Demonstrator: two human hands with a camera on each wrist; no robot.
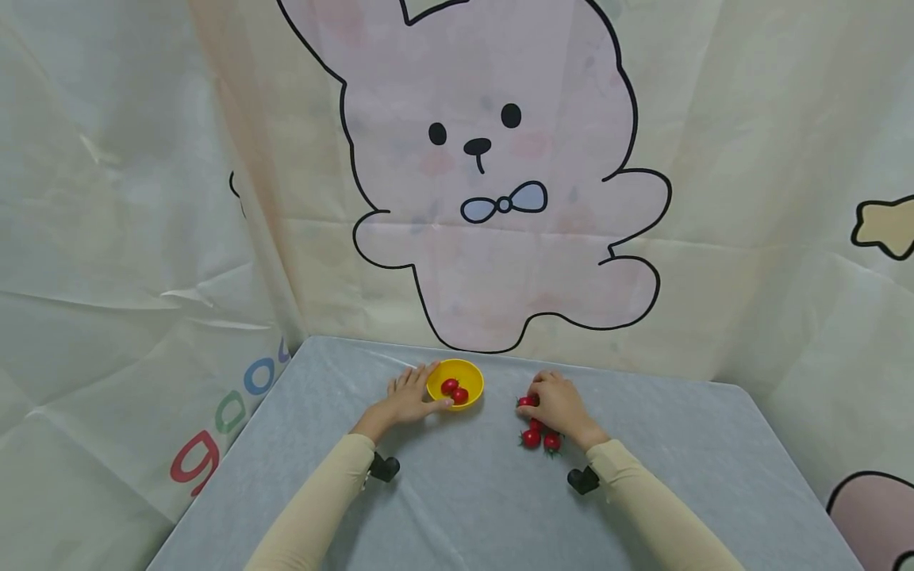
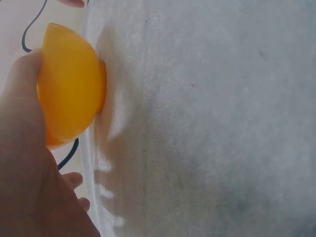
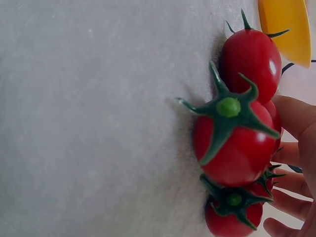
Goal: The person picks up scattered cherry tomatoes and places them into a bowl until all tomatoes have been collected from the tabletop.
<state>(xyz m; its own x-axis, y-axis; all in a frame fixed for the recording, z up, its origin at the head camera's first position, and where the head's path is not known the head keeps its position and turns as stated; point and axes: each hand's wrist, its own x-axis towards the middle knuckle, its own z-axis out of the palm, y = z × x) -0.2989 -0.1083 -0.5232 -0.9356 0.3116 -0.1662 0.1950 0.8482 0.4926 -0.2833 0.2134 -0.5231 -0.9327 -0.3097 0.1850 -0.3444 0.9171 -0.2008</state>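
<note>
The left hand [image 1: 408, 400] rests against the left side of a yellow bowl [image 1: 480, 381], its fingers spread and its thumb at the near rim. In the left wrist view the thumb [image 2: 24, 74] touches the bowl [image 2: 74, 84]. Two red cherry tomatoes [image 1: 460, 395] lie inside the bowl. To its right, the right hand [image 1: 561, 403] pinches a cherry tomato [image 1: 524, 401] between thumb and fingertips, partly hidden. Several more cherry tomatoes [image 1: 531, 438] with green stems lie under and before this hand. In the right wrist view, tomatoes [image 3: 242, 148] cover its fingertips.
A grey-blue cloth covers the table [image 1: 457, 507]. Behind it hangs a pale curtain [image 1: 750, 159] with a cartoon animal. Each wrist wears a black camera mount [image 1: 385, 468]. The bowl [image 3: 289, 29] shows beyond the tomatoes in the right wrist view.
</note>
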